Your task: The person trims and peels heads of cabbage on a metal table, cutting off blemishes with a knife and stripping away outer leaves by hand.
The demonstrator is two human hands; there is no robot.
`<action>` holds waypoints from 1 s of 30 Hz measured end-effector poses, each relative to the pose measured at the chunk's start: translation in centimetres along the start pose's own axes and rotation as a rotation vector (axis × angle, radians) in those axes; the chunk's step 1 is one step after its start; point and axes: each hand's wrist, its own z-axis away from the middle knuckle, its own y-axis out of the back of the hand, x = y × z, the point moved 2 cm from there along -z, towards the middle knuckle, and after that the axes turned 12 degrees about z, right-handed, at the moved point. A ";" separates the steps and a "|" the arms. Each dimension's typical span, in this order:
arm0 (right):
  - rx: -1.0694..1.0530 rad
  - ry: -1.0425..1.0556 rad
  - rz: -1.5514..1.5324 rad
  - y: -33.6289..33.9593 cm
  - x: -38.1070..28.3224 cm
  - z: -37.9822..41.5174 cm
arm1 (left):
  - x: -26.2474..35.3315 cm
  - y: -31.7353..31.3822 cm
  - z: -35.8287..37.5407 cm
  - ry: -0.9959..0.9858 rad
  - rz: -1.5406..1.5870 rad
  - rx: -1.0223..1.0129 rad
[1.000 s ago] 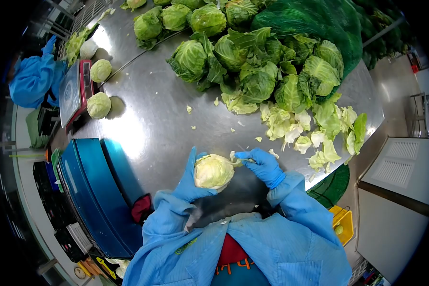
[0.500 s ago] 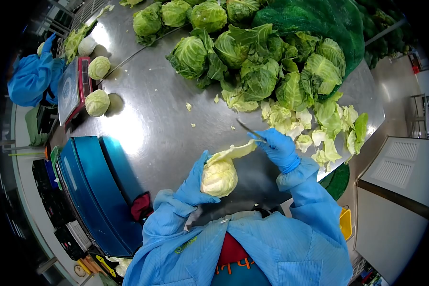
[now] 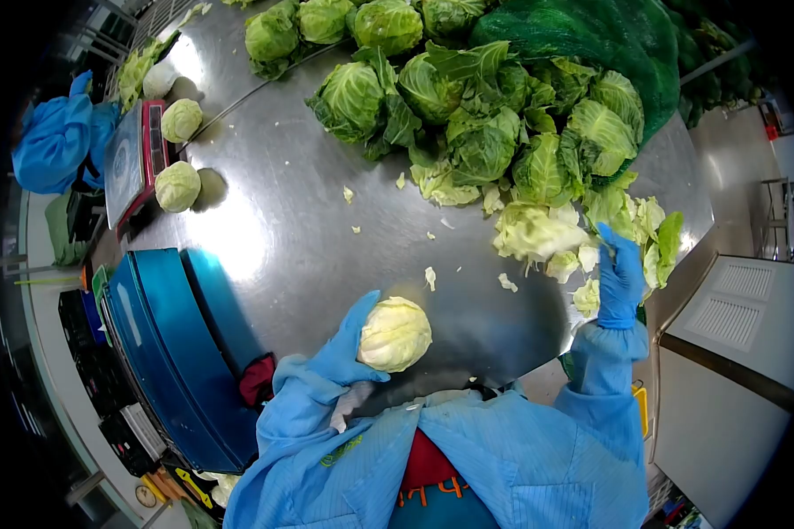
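Observation:
My left hand [image 3: 348,342] is wrapped round the left side of a pale trimmed cabbage [image 3: 397,334], held above the near part of the steel table. My right hand [image 3: 620,275] is at the right, by the heap of loose cabbage leaves [image 3: 538,233], fingers curled. The knife seen in that hand a moment earlier is hidden now, and I see it nowhere on the table. Small leaf scraps [image 3: 430,279] lie between my hands. Untrimmed green cabbages [image 3: 483,145] are piled beyond them.
Two trimmed cabbages [image 3: 178,187] stand beside a red-edged scale [image 3: 131,167] at the left. A blue bin [image 3: 172,353] is at near left. Green netting [image 3: 591,40] covers the back right. A person in blue [image 3: 53,145] is at far left.
My right hand has swung right, away from the cabbage, to the leaf heap. The loose leaf has come off the cabbage, and fresh scraps lie on the table. My left hand shifted slightly left.

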 end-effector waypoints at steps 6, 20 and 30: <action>-0.054 -0.247 -0.167 -1.7 -1.3 5.6 | -0.5 -2.2 2.8 -0.108 0.018 0.131; -0.991 -0.035 -0.800 -10.0 -15.4 10.8 | -1.8 -4.4 4.0 -0.452 -0.614 0.156; -0.716 0.339 -0.661 -7.1 -15.9 5.9 | -3.8 -0.4 -2.5 -0.024 0.278 0.287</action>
